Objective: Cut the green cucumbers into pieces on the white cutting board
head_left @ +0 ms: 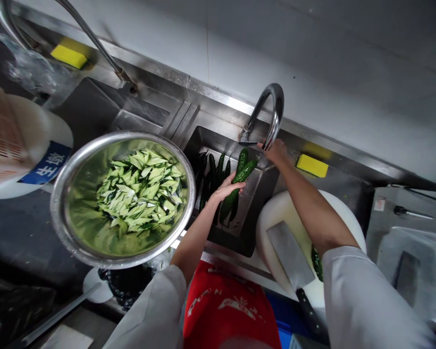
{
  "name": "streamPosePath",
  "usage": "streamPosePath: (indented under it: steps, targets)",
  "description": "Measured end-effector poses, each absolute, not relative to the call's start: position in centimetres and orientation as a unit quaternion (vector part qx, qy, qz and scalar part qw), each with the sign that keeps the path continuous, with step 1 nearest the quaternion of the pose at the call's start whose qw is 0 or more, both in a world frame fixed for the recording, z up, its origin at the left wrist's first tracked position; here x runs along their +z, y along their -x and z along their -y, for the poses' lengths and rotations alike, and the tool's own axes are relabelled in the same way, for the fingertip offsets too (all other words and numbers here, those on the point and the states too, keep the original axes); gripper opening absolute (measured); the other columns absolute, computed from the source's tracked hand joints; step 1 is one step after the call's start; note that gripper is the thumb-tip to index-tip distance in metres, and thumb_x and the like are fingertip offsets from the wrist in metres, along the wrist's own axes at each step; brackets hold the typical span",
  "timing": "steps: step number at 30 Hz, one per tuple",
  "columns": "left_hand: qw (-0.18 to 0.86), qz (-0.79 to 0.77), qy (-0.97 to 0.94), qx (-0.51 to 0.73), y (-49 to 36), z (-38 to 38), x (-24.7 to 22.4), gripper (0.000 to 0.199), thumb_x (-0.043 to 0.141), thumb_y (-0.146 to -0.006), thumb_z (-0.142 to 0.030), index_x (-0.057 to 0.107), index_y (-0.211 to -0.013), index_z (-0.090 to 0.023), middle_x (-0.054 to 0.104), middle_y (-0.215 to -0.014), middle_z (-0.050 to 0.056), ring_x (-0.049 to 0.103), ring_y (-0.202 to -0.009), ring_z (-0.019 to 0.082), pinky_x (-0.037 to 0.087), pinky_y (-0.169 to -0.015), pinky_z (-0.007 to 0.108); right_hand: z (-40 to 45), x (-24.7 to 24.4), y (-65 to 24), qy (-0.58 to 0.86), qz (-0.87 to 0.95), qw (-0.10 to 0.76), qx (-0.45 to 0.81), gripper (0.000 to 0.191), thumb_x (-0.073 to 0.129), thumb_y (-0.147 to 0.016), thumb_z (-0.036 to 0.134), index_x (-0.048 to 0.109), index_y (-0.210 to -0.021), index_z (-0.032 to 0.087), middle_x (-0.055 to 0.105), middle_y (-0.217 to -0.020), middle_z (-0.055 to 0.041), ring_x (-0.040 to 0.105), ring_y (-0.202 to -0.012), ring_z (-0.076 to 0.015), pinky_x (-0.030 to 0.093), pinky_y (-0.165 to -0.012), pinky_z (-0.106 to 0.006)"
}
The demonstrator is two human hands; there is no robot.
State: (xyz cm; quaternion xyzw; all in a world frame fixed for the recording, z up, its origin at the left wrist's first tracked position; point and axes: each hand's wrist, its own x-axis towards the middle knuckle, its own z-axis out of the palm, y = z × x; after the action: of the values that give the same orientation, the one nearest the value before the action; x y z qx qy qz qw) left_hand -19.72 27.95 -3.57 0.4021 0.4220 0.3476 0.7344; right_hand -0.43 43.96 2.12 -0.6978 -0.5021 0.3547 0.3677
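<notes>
My left hand (228, 188) is closed round green cucumbers (246, 170) above the sink (252, 208). More dark cucumbers (212, 174) lie in the sink beneath and to the left of it. My right hand (276, 151) is at the lever beside the curved faucet (278, 109), its fingers partly hidden behind the spout. Left of the sink stands a large steel bowl (60, 208) holding sliced cucumber (141, 189).
A cleaver (290, 252) rests on a round white board (337, 208) right of the sink, with a cucumber (317, 264) under my right arm. Yellow sponges (312, 166) (69, 55) lie along the back ledge. A labelled white tub (54, 126) stands at the left.
</notes>
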Motion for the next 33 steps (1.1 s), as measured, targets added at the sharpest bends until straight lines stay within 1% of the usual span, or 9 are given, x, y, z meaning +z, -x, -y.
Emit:
streamPosePath:
  steps: [3,6,9,12,17,21,26,30,33]
  targets:
    - [0.572,-0.587,-0.517,0.246,20.2,-26.5,-5.3,0.070,0.074,-0.071,-0.050,0.046,-0.130,-0.023,0.065,-0.108,0.006,0.064,-0.095,0.022,0.047,-0.088,0.033,-40.0,5.2,-2.3,0.734,0.597,0.239,0.216,0.021,0.056,-0.089,0.032,0.066,-0.091,0.013,0.070,-0.097,-0.0121,0.061,-0.099,-0.0222,0.043,-0.089,-0.034]
    - [0.443,-0.673,-0.587,0.070,20.5,-25.7,-7.6,0.080,0.074,-0.068,-0.062,0.043,-0.133,-0.026,0.063,-0.115,0.010,0.062,-0.107,0.030,0.047,-0.091,0.038,-28.9,8.2,-5.7,0.739,0.635,0.192,0.120,0.032,0.043,-0.095,0.036,0.067,-0.099,0.015,0.071,-0.090,-0.0100,0.063,-0.084,-0.0203,0.045,-0.078,-0.031]
    - [0.391,-0.679,-0.621,-0.035,20.7,-25.3,-9.2,0.071,0.052,-0.084,-0.070,0.043,-0.136,-0.022,0.061,-0.116,0.016,0.062,-0.108,0.033,0.047,-0.090,0.041,-12.9,9.1,-8.7,0.772,0.603,0.157,0.125,0.034,0.043,-0.094,0.039,0.065,-0.108,0.017,0.071,-0.092,-0.0078,0.064,-0.079,-0.0192,0.047,-0.075,-0.030]
    - [0.343,-0.667,-0.660,-0.050,20.6,-24.5,-9.1,0.057,0.028,-0.098,-0.057,0.041,-0.139,-0.020,0.059,-0.115,0.018,0.063,-0.105,0.032,0.047,-0.089,0.041,1.6,7.9,-10.4,0.821,0.560,0.054,0.099,0.036,0.043,-0.091,0.034,0.061,-0.118,0.019,0.068,-0.111,-0.0104,0.061,-0.099,-0.0247,0.047,-0.087,-0.036]
    - [0.250,-0.566,-0.783,0.066,18.8,-21.5,-5.5,0.054,0.031,-0.100,-0.049,0.041,-0.142,-0.016,0.054,-0.118,0.018,0.058,-0.105,0.030,0.046,-0.091,0.041,11.3,4.8,-10.8,0.849,0.506,-0.090,0.123,0.041,0.045,-0.086,0.016,0.054,-0.126,0.017,0.062,-0.113,-0.0126,0.058,-0.102,-0.0265,0.045,-0.086,-0.037]
    - [0.234,-0.454,-0.849,0.134,17.3,-17.5,-0.8,0.051,0.036,-0.100,-0.046,0.042,-0.142,-0.018,0.055,-0.114,0.013,0.054,-0.104,0.027,0.045,-0.091,0.039,10.7,4.3,-12.6,0.836,0.503,-0.083,0.201,0.039,0.049,-0.080,0.009,0.051,-0.118,0.018,0.058,-0.108,-0.0097,0.058,-0.086,-0.0193,0.042,-0.072,-0.028]
    - [0.196,-0.412,-0.879,0.136,16.5,-12.3,4.2,0.050,0.040,-0.099,-0.045,0.041,-0.145,-0.025,0.056,-0.111,0.011,0.050,-0.098,0.025,0.042,-0.088,0.038,10.0,6.8,-14.7,0.776,0.524,0.060,0.345,0.025,0.048,-0.072,0.014,0.050,-0.096,0.021,0.058,-0.081,0.0007,0.052,-0.070,-0.0144,0.037,-0.066,-0.025]
    - [0.147,-0.428,-0.886,0.101,14.8,-9.8,5.2,0.045,0.045,-0.097,-0.047,0.053,-0.137,-0.029,0.055,-0.115,0.012,0.047,-0.104,0.027,0.040,-0.088,0.040,10.1,7.4,-17.1,0.758,0.475,0.135,0.426,0.011,0.048,-0.076,0.029,0.050,-0.085,0.023,0.050,-0.060,0.0056,0.049,-0.059,-0.0134,0.035,-0.059,-0.024]
    - [0.133,-0.396,-0.906,0.063,11.4,-9.3,4.4,0.042,0.049,-0.095,-0.047,0.056,-0.134,-0.034,0.055,-0.116,0.012,0.045,-0.106,0.029,0.039,-0.091,0.043,10.5,6.7,-19.7,0.788,0.425,0.134,0.426,0.024,0.046,-0.083,0.046,0.053,-0.086,0.023,0.051,-0.055,0.0044,0.050,-0.054,-0.0151,0.034,-0.055,-0.025]
